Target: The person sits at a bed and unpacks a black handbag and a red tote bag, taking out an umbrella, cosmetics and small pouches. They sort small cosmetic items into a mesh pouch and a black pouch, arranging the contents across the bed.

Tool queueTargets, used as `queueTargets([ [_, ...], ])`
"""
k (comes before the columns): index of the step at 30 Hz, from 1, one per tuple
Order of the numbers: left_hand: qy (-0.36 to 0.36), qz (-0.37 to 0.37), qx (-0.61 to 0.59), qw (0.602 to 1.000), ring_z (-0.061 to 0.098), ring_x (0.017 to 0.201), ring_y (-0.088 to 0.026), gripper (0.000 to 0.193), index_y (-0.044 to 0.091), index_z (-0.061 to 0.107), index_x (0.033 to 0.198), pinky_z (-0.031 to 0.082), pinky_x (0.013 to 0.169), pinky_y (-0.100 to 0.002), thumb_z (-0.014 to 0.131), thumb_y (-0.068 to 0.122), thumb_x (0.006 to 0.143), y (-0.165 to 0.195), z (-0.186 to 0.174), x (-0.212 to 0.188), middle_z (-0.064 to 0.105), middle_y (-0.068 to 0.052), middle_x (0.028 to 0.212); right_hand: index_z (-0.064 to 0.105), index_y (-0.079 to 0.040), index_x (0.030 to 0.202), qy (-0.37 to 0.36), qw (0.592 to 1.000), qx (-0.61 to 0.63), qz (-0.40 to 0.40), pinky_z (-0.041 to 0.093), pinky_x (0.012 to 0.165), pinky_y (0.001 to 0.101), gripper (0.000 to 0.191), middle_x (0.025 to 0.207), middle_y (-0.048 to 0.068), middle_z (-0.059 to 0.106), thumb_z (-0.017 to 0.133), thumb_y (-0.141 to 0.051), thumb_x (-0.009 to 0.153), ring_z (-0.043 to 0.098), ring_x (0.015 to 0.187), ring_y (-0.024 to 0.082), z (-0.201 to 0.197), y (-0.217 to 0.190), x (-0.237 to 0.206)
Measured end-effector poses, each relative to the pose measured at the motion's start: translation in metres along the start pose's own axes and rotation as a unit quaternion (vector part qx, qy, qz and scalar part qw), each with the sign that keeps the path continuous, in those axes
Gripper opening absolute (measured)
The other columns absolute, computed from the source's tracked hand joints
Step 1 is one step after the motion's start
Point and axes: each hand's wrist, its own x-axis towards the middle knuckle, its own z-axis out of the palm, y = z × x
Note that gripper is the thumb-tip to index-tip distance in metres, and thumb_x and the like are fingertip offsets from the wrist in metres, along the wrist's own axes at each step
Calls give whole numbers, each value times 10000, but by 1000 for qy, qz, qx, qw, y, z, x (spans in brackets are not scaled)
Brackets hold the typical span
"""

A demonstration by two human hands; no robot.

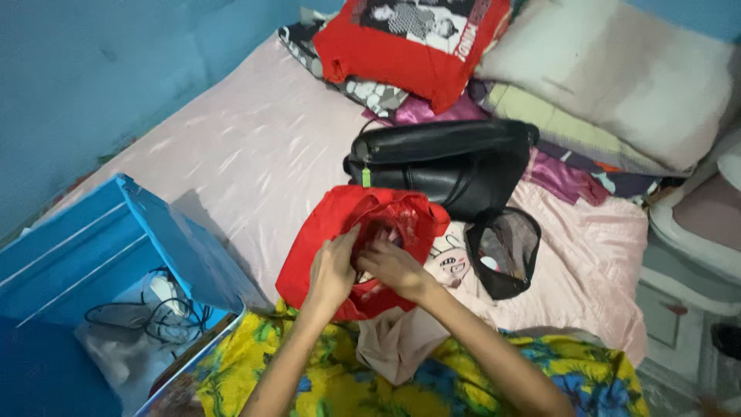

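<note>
Hands meet at the red bag (324, 232) mouth near the bed's (255, 154) front edge: left hand (333, 266) grips the rim, right hand (394, 266) fingers curl inside, contents unclear.

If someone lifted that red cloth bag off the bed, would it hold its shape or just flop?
Probably flop: the red bag lies crumpled and creased, its mouth sagging around the left hand and right hand. It looks like thin fabric, so likely light. On the glossy pink sheet it might slide easily when pushed.
</note>
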Motion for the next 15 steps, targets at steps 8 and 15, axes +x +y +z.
queueTargets([
  [8,35,27,-41,998,633,1040,-469,610,8,599,1352,496,876,-550,572,-71,748,-1,-3,7,695,-261,1160,653,-88,1198,-33,995,-77,47,442,1031,423,364,1102,83,701,614,-166,844,590,1134,297,7,5,17],
  [15,-59,-126,-70,988,688,912,-458,591,92,616,1384,525,776,-550,547,-28,809,-20,-8,28,671,-318,968,607,27,1277,-17,996,-47,69,479,998,428,780,1217,127,667,827,-355,634,569,1149,350,10,-7,25],
])
